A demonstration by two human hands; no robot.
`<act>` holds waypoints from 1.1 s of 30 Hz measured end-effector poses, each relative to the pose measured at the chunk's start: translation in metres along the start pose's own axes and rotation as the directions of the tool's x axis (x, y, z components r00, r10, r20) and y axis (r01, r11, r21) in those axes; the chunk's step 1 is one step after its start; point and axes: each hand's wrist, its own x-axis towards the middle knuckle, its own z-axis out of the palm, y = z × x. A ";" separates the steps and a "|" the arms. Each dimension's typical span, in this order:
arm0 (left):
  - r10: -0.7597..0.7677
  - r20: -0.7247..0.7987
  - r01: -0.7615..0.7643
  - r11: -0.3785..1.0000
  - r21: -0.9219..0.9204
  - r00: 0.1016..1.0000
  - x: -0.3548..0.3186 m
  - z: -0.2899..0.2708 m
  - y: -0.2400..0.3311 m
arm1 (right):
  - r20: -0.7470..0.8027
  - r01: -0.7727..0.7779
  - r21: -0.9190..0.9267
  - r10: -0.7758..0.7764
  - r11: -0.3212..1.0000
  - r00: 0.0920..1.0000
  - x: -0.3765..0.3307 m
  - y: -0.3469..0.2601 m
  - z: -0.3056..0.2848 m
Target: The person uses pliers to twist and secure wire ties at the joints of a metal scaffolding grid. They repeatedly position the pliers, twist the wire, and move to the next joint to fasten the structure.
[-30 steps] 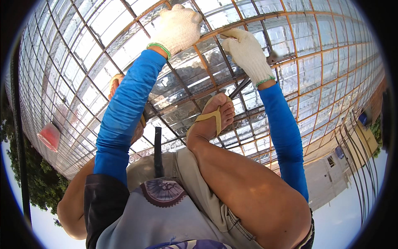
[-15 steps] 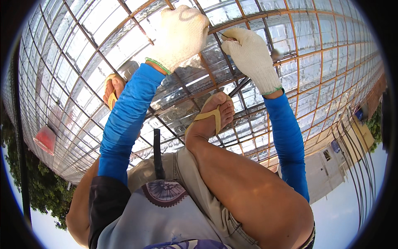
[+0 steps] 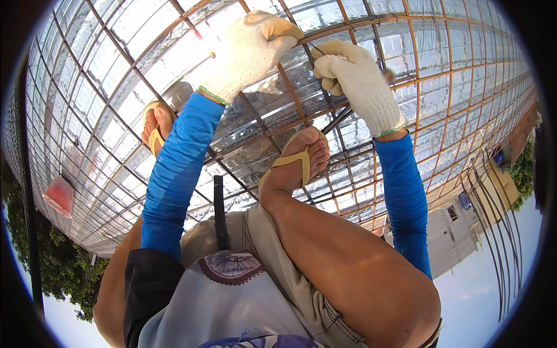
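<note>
My left hand [image 3: 252,55], in a pale knitted glove, is closed with its fingertips at a rusty rebar [image 3: 342,28] of the mesh. What they pinch is hidden. Just to its right my right hand [image 3: 360,81], gloved alike, is closed with thumb and forefinger on a thin dark wire [image 3: 315,49]. This wire spans the small gap between the two hands, by a crossing of bars. Its other fingers curl in above the mesh. Shiny silvery sheeting [image 3: 278,110] lies beneath the bars. Below my right hand slants a dark, bar-like piece [image 3: 336,120], its kind unclear.
My feet in yellow flip-flops [image 3: 303,159] rest on the mesh. A black strip [image 3: 219,211] stands up at my waist. Far left lies a red object [image 3: 59,196]. Upright dark rods [image 3: 493,232] and a grey building [image 3: 452,243] appear at right, trees [image 3: 64,267] at left.
My right hand has shifted slightly right and down, its other fingers now showing below the thumb. My left hand has turned, so its closed fingertips now face right toward the wire.
</note>
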 end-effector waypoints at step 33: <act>-0.064 -0.275 0.036 0.994 -0.106 0.959 -0.003 0.045 -0.008 | 0.022 0.205 -0.293 -0.207 0.934 0.978 -0.012 -0.001 -0.049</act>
